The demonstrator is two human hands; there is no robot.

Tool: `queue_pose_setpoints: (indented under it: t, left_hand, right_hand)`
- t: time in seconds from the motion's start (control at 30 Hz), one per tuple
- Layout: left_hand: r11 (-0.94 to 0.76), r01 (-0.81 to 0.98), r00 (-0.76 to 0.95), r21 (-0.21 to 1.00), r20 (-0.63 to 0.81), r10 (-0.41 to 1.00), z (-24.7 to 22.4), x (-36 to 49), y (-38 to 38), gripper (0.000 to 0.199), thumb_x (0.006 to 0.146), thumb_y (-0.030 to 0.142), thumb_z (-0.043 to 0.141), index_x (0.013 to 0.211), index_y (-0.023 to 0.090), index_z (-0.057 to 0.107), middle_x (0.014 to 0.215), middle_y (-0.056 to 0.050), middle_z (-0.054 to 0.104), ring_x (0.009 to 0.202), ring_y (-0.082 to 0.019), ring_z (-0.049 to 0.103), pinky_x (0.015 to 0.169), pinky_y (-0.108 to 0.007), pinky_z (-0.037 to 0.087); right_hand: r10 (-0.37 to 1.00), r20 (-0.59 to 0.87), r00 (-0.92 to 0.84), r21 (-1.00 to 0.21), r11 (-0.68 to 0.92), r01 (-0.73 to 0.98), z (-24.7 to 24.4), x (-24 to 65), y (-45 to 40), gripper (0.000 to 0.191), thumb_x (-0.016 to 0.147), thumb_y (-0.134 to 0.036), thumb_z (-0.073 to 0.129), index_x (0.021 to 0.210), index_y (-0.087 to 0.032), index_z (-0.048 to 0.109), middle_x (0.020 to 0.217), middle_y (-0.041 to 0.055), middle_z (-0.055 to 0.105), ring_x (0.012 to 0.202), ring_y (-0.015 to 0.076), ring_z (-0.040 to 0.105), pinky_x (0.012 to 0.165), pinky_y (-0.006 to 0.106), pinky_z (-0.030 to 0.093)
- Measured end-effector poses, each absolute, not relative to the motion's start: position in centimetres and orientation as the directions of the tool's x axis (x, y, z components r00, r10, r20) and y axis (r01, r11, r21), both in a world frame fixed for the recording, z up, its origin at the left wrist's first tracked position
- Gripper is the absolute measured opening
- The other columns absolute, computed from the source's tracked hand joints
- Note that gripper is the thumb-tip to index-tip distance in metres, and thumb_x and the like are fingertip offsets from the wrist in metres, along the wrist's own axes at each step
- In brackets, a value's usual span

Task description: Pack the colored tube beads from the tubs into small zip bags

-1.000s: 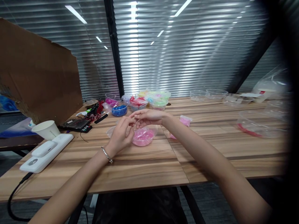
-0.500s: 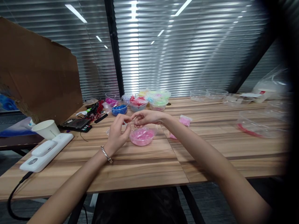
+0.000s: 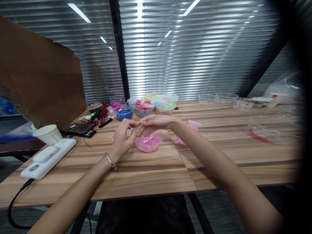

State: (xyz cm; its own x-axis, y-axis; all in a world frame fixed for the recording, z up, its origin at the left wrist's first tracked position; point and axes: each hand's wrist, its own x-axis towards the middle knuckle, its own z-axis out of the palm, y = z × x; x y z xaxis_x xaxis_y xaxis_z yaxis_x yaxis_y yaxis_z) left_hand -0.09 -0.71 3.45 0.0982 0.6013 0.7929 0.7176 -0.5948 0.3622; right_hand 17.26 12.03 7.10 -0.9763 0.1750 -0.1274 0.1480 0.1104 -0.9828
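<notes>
A clear round bowl [image 3: 149,149] of pink pieces stands on the wooden table in front of me. Over its left rim, my left hand [image 3: 123,136], with a silver bracelet at the wrist, has its fingers curled toward the thumb; anything between them is too small to make out. My right hand [image 3: 154,124] is stretched out above the bowl, palm down, and its fingertips meet those of the left. Part of a clear bag [image 3: 112,137] shows behind my left hand. Right of the bowl lies a small bag of pink pieces [image 3: 193,126], partly covered by my right forearm.
Bowls of blue [image 3: 124,113] and red pieces [image 3: 144,106] stand at the back. Clear containers [image 3: 226,97] line the right side. To the left are a paper cup [image 3: 48,134], a white charging pad [image 3: 48,159], a black device [image 3: 80,129] and a tall cardboard sheet [image 3: 41,71].
The fingers of my right hand have straightened out from a curled pinch. My left hand stays almost where it was, still curled.
</notes>
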Motion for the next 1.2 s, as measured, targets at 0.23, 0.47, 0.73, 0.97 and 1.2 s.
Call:
queue_pose_setpoints:
  t: [0.23, 0.47, 0.73, 0.97, 1.2]
  left_hand:
    - [-0.598, 0.720, 0.098, 0.352, 0.801, 0.590, 3.33, -0.11, -0.64, 0.012, 0.086, 0.010, 0.053, 0.094, 0.018, 0.057, 0.089, -0.003, 0.059, 0.083, -0.016, 0.054, 0.074, -0.031, 0.045]
    - [-0.598, 0.717, 0.106, 0.357, 0.793, 0.600, 3.33, 0.00, -0.78, 0.010, 0.088, 0.013, 0.053, 0.096, 0.018, 0.057, 0.091, -0.004, 0.061, 0.085, -0.016, 0.056, 0.075, -0.031, 0.046]
    - [-0.592, 0.728, 0.104, 0.346, 0.798, 0.594, 3.45, 0.04, -0.84, 0.008, 0.089, 0.015, 0.052, 0.094, 0.019, 0.057, 0.091, -0.004, 0.062, 0.086, -0.017, 0.057, 0.077, -0.032, 0.046]
    - [-0.594, 0.730, 0.117, 0.337, 0.796, 0.594, 3.46, 0.09, -0.91, 0.009, 0.087, 0.012, 0.052, 0.093, 0.018, 0.057, 0.090, -0.003, 0.061, 0.085, -0.017, 0.057, 0.077, -0.031, 0.046]
    - [-0.598, 0.730, 0.120, 0.331, 0.800, 0.588, 3.44, -0.02, -0.83, 0.012, 0.086, 0.009, 0.052, 0.092, 0.018, 0.056, 0.089, -0.003, 0.060, 0.084, -0.017, 0.057, 0.076, -0.030, 0.045]
  right_hand:
    - [0.202, -0.161, -0.966, -0.986, 0.004, 0.165, 7.19, 17.09, 11.80, 0.034, 0.095, -0.026, 0.053, 0.128, -0.020, 0.051, 0.113, 0.0114, 0.068, 0.099, 0.0189, 0.068, 0.090, 0.033, 0.055]
    - [0.199, -0.181, -0.963, -0.983, -0.012, 0.183, 6.90, 16.99, 12.04, 0.033, 0.089, -0.012, 0.054, 0.120, -0.021, 0.054, 0.113, 0.0085, 0.068, 0.093, 0.0165, 0.070, 0.085, 0.030, 0.057]
    - [0.169, -0.063, -0.984, -0.984, 0.156, 0.089, 6.79, 16.99, 12.20, 0.037, 0.084, -0.003, 0.056, 0.115, -0.022, 0.057, 0.116, 0.0058, 0.067, 0.115, 0.0156, 0.059, 0.100, 0.033, 0.046]
    - [0.169, -0.028, -0.985, -0.983, 0.174, 0.058, 6.44, 16.75, 12.57, 0.029, 0.087, -0.008, 0.056, 0.113, -0.021, 0.059, 0.115, 0.0070, 0.067, 0.114, 0.0161, 0.060, 0.098, 0.031, 0.046]
    - [0.202, -0.048, -0.978, -0.978, 0.189, 0.087, 6.90, 16.82, 12.20, 0.028, 0.083, -0.012, 0.060, 0.110, -0.019, 0.059, 0.112, 0.0070, 0.067, 0.088, 0.0114, 0.065, 0.075, 0.023, 0.052]
